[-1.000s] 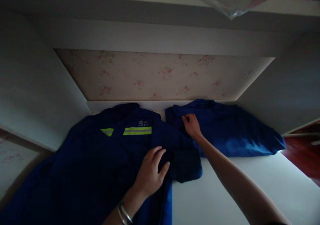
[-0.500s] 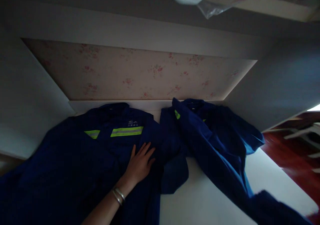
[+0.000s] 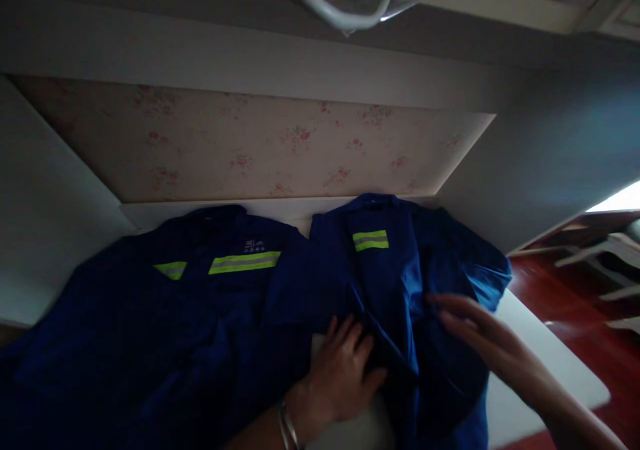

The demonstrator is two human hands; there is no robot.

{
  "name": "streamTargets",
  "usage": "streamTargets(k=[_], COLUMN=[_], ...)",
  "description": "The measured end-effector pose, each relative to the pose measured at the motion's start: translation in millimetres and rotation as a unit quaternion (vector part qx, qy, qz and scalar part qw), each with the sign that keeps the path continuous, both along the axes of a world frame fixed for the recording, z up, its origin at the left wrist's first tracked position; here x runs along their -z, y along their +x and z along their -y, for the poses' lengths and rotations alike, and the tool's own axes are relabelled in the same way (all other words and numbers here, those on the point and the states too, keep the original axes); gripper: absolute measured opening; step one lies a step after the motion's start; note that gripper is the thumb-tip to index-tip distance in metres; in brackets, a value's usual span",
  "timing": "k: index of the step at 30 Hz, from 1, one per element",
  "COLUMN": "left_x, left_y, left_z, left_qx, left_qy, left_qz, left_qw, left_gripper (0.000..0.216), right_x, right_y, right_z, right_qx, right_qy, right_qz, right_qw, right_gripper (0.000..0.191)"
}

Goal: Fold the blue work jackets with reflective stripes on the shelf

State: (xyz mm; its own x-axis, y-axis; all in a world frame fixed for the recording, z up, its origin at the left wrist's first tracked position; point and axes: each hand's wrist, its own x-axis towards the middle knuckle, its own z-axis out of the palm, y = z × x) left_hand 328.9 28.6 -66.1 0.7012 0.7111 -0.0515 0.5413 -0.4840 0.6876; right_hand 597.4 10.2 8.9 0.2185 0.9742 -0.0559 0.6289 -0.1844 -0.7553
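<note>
Two dark blue work jackets lie side by side on a white surface. The left jacket (image 3: pixel 240 303) is spread flat, with yellow-green reflective strips and a small chest logo. My left hand (image 3: pixel 340 370), with silver bangles at the wrist, rests with fingers spread at the near edge of the right jacket's sleeve. The right jacket (image 3: pixel 385 270) shows one reflective strip, and its front is creased and folded. My right hand (image 3: pixel 475 333) is over that jacket's right side, fingers stretched out and slightly blurred, fingertips at the cloth.
The white tabletop (image 3: pixel 540 363) shows at the right. Behind the jackets stands a panel with floral wallpaper (image 3: pixel 300 143). Overhead hangs a white curved tube (image 3: pixel 345 20) below a shelf. White furniture legs (image 3: pixel 590 253) stand on the reddish floor (image 3: pixel 545 283).
My left hand has moved right, from the left jacket to the right one. My right hand has come into view. The right jacket's raised, twisted part now lies down, showing its reflective strip.
</note>
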Motion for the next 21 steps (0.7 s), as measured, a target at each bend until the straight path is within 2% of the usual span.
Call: streamTargets(k=[3, 6, 8, 10, 12, 14, 17, 19, 21], left_x=[0.5, -2.8, -9.2, -16.3, -20.0, -17.7, -6.4, 0.6, 3.6], left_y=[24, 21, 6, -14, -29, -36, -26, -10, 9], left_z=[19, 22, 19, 16, 13, 12, 13, 14, 13], left_qx=[0.037, 0.034, 0.000, -0.065, -0.126, -0.139, -0.082, -0.045, -0.020], left_qy=[-0.081, -0.126, -0.119, -0.088, -0.074, -0.090, -0.108, -0.087, -0.057], left_qz=[0.040, 0.059, 0.070, 0.073, 0.054, 0.017, -0.022, -0.022, -0.014], left_qw=[0.995, 0.990, 0.990, 0.991, 0.988, 0.986, 0.991, 0.995, 0.998], left_gripper=[0.073, 0.069, 0.063, 0.057, 0.058, 0.066, 0.076, 0.072, 0.063], right_x=[9.7, 28.8, 33.7, 27.1, 9.2, -17.3, -65.1, -98.0, -129.0], right_y=[-4, -16, -19, -16, -11, -8, -17, -31, -54], right_z=[-86, -141, -149, -142, -129, -118, -109, -106, -104], right_qx=[0.135, 0.114, 0.102, 0.108, 0.119, 0.130, 0.133, 0.125, 0.089], right_qy=[0.011, -0.030, -0.034, -0.016, 0.033, 0.103, 0.212, 0.281, 0.323], right_qz=[-0.061, -0.142, -0.173, -0.200, -0.236, -0.263, -0.249, -0.213, -0.167], right_qw=[0.989, 0.983, 0.979, 0.974, 0.964, 0.950, 0.936, 0.927, 0.927], right_gripper=[0.086, 0.060, 0.040, 0.034, 0.030, 0.025, 0.022, 0.021, 0.019])
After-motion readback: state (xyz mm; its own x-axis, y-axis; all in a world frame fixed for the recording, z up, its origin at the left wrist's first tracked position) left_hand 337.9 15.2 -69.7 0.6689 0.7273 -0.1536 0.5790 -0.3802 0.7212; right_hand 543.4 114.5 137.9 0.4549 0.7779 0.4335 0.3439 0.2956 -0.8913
